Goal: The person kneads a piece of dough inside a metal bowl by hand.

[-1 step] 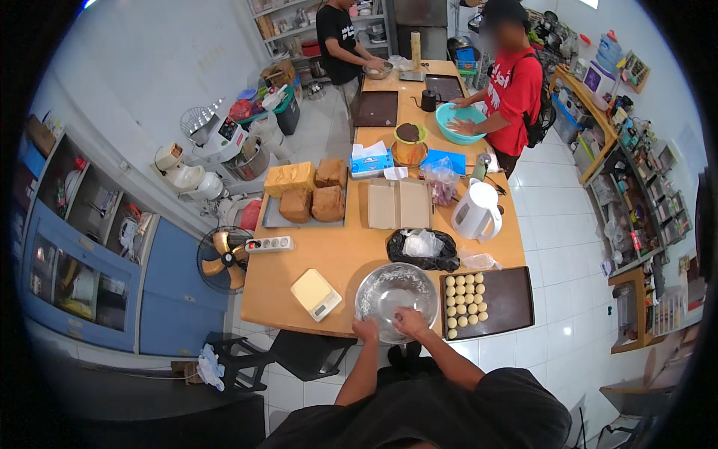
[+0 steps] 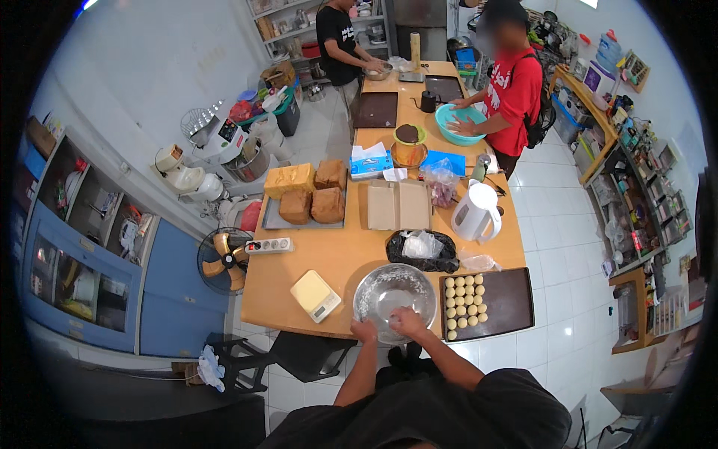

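Note:
A steel mixing bowl with white residue on its inner wall stands at the table's near edge. My left hand is closed round the bowl's near left rim. Inside the bowl's near side is my right hand, its fingers curled together; whatever they may hold is hidden. To the right of the bowl, a dark baking tray carries rows of pale round dough balls on its left half. A kitchen scale with a pale yellow top lies to the left.
Behind the bowl are a black plastic bag, an open cardboard box and a white kettle. Bread loaves and a power strip sit left. A person in red works at a turquoise basin; another stands farther back.
The steel bowl and my right hand have shifted very slightly to the left. My left hand keeps its hold on the rim.

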`<state>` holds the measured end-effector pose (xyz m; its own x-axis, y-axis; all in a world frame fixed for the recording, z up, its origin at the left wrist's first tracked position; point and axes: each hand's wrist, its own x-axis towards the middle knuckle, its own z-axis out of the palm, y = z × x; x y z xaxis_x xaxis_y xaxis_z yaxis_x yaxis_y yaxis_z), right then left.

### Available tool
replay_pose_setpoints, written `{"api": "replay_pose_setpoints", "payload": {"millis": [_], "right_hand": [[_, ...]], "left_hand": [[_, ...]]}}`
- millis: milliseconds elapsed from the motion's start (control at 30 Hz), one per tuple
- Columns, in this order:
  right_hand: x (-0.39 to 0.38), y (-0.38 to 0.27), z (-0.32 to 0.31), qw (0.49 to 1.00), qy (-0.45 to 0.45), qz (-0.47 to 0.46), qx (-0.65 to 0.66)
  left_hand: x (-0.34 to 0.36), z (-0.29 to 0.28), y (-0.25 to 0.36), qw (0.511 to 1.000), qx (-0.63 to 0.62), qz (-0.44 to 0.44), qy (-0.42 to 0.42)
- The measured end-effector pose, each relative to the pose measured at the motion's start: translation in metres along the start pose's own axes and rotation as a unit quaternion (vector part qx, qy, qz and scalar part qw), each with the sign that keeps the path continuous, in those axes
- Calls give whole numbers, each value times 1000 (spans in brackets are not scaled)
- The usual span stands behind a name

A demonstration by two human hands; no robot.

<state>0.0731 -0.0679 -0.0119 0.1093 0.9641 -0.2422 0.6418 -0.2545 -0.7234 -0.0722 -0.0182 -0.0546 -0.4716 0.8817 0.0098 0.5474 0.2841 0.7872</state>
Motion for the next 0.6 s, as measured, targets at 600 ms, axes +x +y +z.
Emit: {"api": "replay_pose_setpoints", "payload": {"millis": [600], "right_hand": [[18,27,6,988,103,-105,-37]], "left_hand": [[-6,-19,34,984,-51,-17,-170]]}}
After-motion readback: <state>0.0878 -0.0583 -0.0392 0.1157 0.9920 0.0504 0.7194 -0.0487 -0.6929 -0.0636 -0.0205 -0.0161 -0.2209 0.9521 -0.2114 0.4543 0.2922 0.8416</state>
